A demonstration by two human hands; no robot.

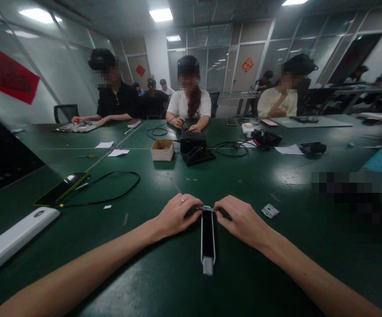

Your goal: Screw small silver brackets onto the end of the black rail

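Observation:
A long, narrow black object with silver edges (207, 235) lies on the green table in front of me, pointing away; a grey block sticks out of its near end. At its far end, my left hand (179, 213) has thumb and fingers pinched together against the left corner. Something thin and dark shows at those fingertips, too small to name. My right hand (242, 218) curls its fingers in on the opposite corner. Both hands are closed there, and the fingers partly hide that end. A small silvery flat piece (270, 210) rests beyond my right hand.
A white elongated case (16, 242) and a phone-like device (62, 189) with a black cable (134, 187) lie left. Ahead stand a small cardboard box (162, 150) and a black box (193, 141). Several people sit across the green table (138, 273). A dark screen (2, 149) leans in at left.

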